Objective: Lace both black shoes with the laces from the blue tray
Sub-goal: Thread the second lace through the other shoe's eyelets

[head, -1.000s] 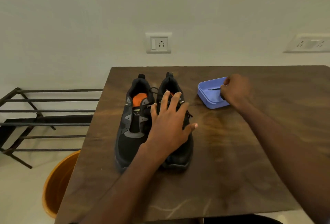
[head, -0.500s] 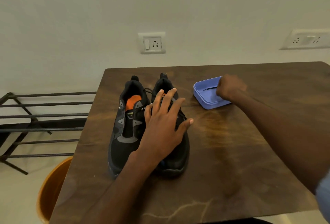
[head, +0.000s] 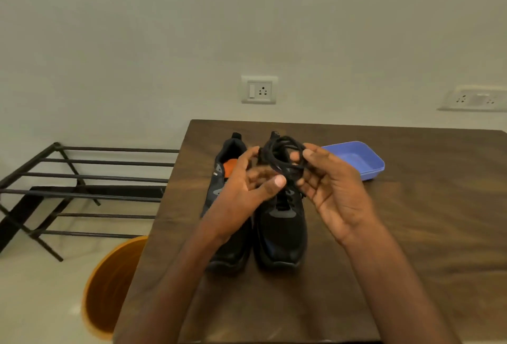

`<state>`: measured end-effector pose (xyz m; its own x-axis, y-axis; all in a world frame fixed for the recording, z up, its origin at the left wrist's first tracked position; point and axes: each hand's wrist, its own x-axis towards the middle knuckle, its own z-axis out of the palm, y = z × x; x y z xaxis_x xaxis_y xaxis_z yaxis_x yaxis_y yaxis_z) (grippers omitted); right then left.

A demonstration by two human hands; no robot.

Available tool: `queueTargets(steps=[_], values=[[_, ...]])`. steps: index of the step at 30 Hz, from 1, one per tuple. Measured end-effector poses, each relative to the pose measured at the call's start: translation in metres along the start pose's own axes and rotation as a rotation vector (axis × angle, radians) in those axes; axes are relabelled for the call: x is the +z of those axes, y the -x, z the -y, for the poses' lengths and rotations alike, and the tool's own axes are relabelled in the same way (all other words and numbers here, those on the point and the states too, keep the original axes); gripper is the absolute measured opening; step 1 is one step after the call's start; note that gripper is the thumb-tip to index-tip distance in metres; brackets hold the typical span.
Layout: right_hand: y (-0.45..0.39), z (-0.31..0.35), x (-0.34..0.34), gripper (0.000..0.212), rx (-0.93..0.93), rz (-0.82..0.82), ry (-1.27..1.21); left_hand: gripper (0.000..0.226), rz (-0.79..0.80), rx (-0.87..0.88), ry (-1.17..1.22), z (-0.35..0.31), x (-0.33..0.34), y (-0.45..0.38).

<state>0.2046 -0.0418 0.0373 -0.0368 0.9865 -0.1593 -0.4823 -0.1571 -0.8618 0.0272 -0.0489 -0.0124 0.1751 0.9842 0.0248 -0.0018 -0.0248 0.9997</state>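
Change: a second ago the left hand point(head: 248, 187) lay flat on the right shoe and the right hand point(head: 333, 184) reached into the blue tray; both hands are now raised above the shoes, and the bundle of black laces point(head: 282, 157) has come out of the tray with them.
Right hand: fingers curled round the right side of the lace bundle, palm turned toward the camera — it grips the coil.
Left hand: fingertips meet the left edge of the bundle, thumb stretched under it; motion blur hides whether it pinches a strand, so its grip cannot be told.
Laces: thin round black cord, wound in loose loops, held in the air over the heel end of the right shoe.
Left shoe point(head: 227, 179): black sports shoe with grey side panels and an orange insole showing in the opening; toe toward the camera, partly behind the left forearm.
Right shoe point(head: 282, 223): black knit-looking upper with a grey patch on the tongue and a rounded toe; it stands just beside the left shoe, parallel to it.
Blue tray point(head: 367, 162): shallow rectangular plastic tray with rounded corners, on the table to the right of the shoes, behind the right hand.
Table point(head: 411, 234): dark brown wood-grain top with a dull sheen.
Room: plain pale wall with a white socket plate point(head: 259, 89) above the table and a wider one point(head: 474, 99) to the right; a black metal-bar rack point(head: 82, 187) on the left — and an orange bucket point(head: 109, 286) on the pale floor by the table's near left corner.
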Motion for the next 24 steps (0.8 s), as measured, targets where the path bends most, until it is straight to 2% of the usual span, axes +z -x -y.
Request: queueTargets(steps=[2,4,7,9,11,13,17,20,22,24], values=[[0.003,-0.012,0.007,0.024,0.076,0.064,-0.079,0.054,0.027,0.013,-0.025,-0.002,-0.016,0.010],[0.003,-0.025,0.008,0.021,0.105,0.121,-0.004,0.042,-0.005,0.062,0.101,-0.001,-0.031,0.015],[0.002,-0.042,0.004,0.017,0.105,0.116,0.230,0.053,0.002,0.011,0.542,0.000,-0.046,0.017],[0.002,-0.051,0.002,0.013,0.074,0.088,0.392,0.054,0.008,0.006,0.721,0.004,-0.047,0.017],[0.001,-0.055,0.001,0.010,-0.010,0.101,0.541,0.049,-0.024,0.020,0.822,0.007,-0.043,0.015],[-0.002,-0.053,0.001,0.008,-0.128,0.109,0.609,0.039,-0.113,0.041,0.821,0.010,-0.040,0.013],[-0.011,-0.044,-0.015,0.007,-0.239,0.020,0.616,0.030,-0.261,0.025,0.587,0.010,-0.039,0.023],[-0.010,-0.043,-0.022,0.010,-0.125,0.207,0.559,0.032,-0.236,0.022,0.128,0.013,-0.035,0.030],[-0.007,-0.043,-0.022,0.013,-0.034,0.338,0.443,0.053,-0.095,0.127,-0.296,0.015,-0.032,0.028],[-0.007,-0.042,-0.024,0.012,0.008,0.394,0.359,0.060,0.080,0.210,-0.569,0.016,-0.023,0.024]])
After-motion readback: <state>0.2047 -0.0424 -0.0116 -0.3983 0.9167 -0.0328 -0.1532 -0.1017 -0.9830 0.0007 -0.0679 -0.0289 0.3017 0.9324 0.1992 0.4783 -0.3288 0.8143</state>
